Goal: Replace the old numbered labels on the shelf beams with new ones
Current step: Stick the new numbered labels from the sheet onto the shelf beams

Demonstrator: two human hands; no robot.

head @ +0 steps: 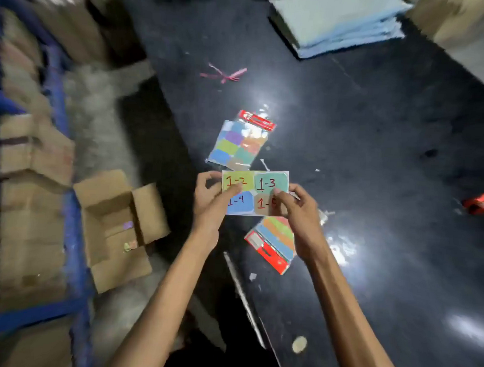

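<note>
Right thumb (pixel 279 196) hides the last digit on the sheet's (pixel 255 193) brown label (pixel 263 206), left thumb (pixel 233 190) overlaps the blue one, boxes (pixel 34 152) on the rack (pixel 75 231) blurred, red wrapper (pixel 482 200) cut off at the right edge.

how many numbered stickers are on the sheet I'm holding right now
4, in a two-by-two grid on the sheet held by the left hand and right hand: 1-2 upper left, 1-3 upper right, 1-4 lower left, and one lower right, its number partly covered.
</note>
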